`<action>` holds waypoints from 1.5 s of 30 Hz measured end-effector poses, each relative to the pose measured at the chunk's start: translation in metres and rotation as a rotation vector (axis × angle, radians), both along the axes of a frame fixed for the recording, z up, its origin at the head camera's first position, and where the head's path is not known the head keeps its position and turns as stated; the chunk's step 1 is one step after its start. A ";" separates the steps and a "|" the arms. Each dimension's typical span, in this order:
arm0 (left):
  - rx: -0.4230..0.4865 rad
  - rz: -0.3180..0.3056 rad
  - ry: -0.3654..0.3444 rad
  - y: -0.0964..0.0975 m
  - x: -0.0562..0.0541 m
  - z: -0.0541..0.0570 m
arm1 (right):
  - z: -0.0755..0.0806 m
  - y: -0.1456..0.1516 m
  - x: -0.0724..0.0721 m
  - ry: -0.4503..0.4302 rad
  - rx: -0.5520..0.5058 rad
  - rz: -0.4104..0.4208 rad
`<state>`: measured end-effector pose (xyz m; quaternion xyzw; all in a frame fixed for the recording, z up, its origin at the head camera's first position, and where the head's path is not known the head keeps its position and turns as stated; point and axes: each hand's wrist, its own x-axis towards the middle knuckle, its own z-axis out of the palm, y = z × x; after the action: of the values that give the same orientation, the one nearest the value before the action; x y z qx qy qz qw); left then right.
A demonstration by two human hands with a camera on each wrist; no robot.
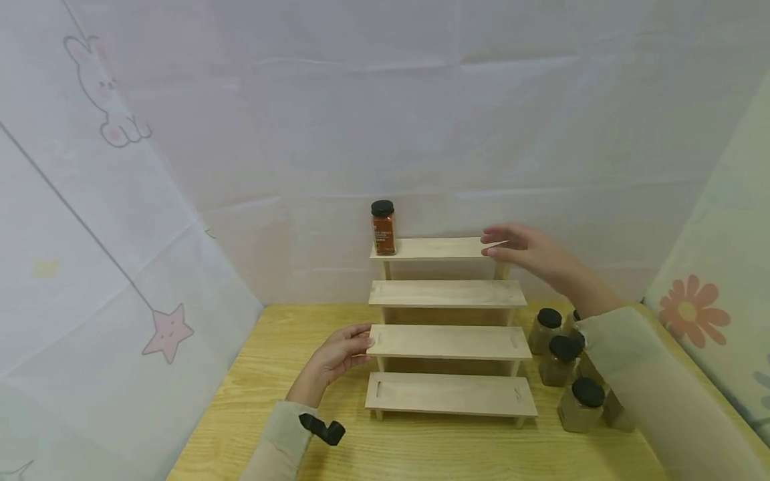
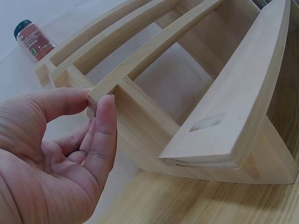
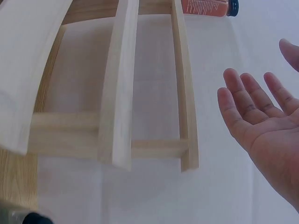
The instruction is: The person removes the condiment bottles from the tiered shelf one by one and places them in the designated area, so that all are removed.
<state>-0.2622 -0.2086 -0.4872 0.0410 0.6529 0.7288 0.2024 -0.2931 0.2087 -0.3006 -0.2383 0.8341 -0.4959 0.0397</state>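
Note:
A four-tier wooden step rack (image 1: 445,341) stands on the table. My left hand (image 1: 341,351) pinches the left end of its second tier from the bottom, thumb and finger on the board's corner in the left wrist view. Near the right end of the top tier, my right hand (image 1: 520,250) is held up with fingers loosely extended and nothing in them; the right wrist view shows its palm (image 3: 280,135) apart from the boards. On the top tier's left end stands a spice jar (image 1: 383,228) with orange-red contents and a black lid.
Several black-lidded jars (image 1: 582,404) stand on the wood-grain table (image 1: 252,414) right of the rack, some partly hidden by my right sleeve (image 1: 650,381). A pale cloth backdrop (image 1: 373,120) hangs behind, and printed sheets line both sides.

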 end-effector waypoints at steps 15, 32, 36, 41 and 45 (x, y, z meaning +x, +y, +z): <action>-0.007 0.003 0.001 -0.003 0.000 0.000 | 0.011 -0.074 -0.045 -0.073 -0.158 0.073; -0.015 0.002 -0.003 -0.004 0.000 0.000 | 0.010 -0.143 -0.074 -0.030 -0.250 0.038; -0.015 0.000 -0.005 -0.003 0.000 0.000 | 0.008 -0.151 -0.077 -0.051 -0.272 0.021; -0.013 -0.002 -0.006 -0.004 0.001 0.002 | 0.009 -0.161 -0.078 -0.064 -0.284 0.000; -0.010 -0.004 -0.009 -0.005 0.002 0.003 | 0.011 -0.171 -0.077 -0.069 -0.279 0.002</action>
<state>-0.2604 -0.2140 -0.4841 0.0381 0.6554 0.7254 0.2068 -0.3702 0.0374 -0.2898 -0.2250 0.7549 -0.6151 0.0353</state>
